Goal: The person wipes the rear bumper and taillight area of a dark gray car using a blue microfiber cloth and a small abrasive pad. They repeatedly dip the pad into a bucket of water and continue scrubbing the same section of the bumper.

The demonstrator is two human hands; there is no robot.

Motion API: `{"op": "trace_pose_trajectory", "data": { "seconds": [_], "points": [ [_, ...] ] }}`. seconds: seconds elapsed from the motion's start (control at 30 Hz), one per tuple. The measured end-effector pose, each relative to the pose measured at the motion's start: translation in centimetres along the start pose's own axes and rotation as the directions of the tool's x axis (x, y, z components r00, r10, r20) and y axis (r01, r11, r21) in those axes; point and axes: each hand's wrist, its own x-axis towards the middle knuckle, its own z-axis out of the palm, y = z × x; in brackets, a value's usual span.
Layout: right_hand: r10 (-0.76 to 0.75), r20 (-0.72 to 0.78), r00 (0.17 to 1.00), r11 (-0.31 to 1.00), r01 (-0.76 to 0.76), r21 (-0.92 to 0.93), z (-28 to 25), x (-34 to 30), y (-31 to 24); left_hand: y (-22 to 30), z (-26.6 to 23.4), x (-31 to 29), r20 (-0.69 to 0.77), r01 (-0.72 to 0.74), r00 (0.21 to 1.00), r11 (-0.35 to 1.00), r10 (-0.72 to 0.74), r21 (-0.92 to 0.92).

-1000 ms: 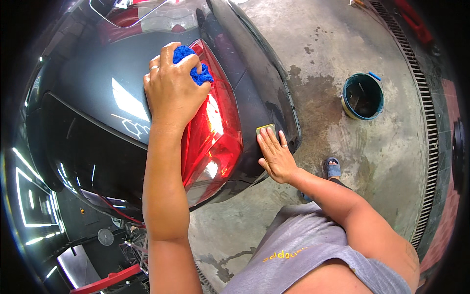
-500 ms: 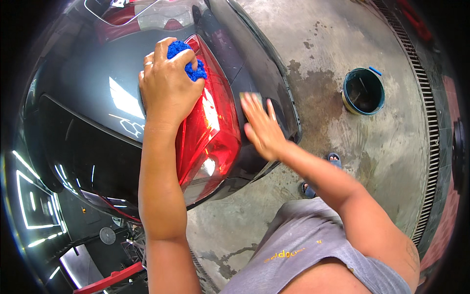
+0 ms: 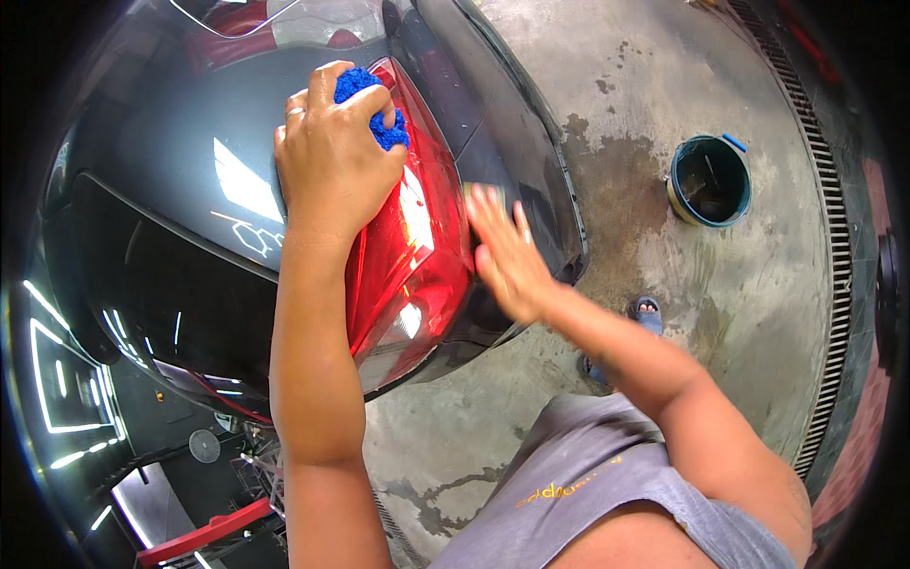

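Observation:
A crumpled, nubby blue cloth is bunched under the curled fingers of my left hand, which presses on the dark car body along the upper inner edge of the red tail light. On the light's other side, my right hand lies with fingers stretched over the dark panel. Beneath its fingertips a small, flat yellowish pad shows at the edge; most of it is covered, and the fingers are a little blurred. Both the panel and the light look glossy.
On the concrete floor to the right stands a dark green bucket with a blue handle grip and dark liquid inside. Damp patches mark the floor. Beyond the bucket runs a drain grate. A small fan stands at lower left.
My right hand and the pad have shifted slightly down beside the tail light. My left hand still grips the blue cloth in nearly the same place; the whole view has moved a little.

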Motion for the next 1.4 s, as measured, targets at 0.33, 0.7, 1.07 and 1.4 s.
{"op": "trace_pose_trajectory", "data": {
  "seconds": [0.33,0.7,1.07,1.4],
  "points": [
    [-0.008,0.070,0.998,1.000,0.010,-0.024,-0.1,-1.5,0.4,0.0,0.3,-0.1,0.013,0.011,1.000,1.000,-0.010,-0.011],
    [0.287,0.008,0.958,0.953,-0.286,0.095,-0.6,3.6,-2.2,-0.4,0.2,-0.5,0.027,0.020,0.999,1.000,-0.020,-0.010],
    [0.457,-0.015,0.889,0.883,-0.452,0.125,-1.6,8.0,-0.9,0.1,0.1,-0.3,0.027,0.018,0.999,0.999,-0.017,-0.038],
    [0.482,-0.139,0.865,0.876,-0.472,0.097,-0.6,11.1,2.3,0.1,0.1,-0.2,0.050,0.026,0.998,0.998,-0.023,-0.057]
  ]
}}
